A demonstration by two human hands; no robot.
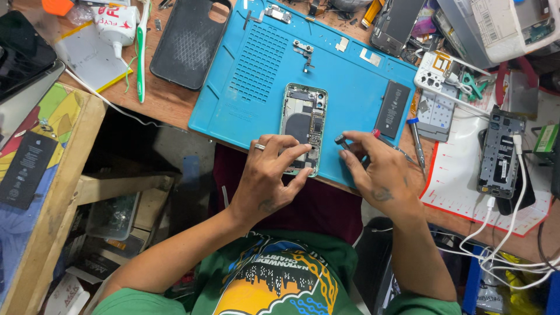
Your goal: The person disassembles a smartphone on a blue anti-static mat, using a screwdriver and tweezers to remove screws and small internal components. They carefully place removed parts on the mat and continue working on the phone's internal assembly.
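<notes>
The opened rectangular phone with its bare metal innards [304,127] lies mid-frame on the ribbed blue rubber mat [245,64]; the left hand [271,175] pins its lower edge; the right hand [376,169] pinches a slim dark-tipped screwdriver [340,140]; a flat black battery [392,101] rests just right.

Bright even overhead light, soft shadows, sharp centre, slight wide-angle bend + blur at edges.
</notes>
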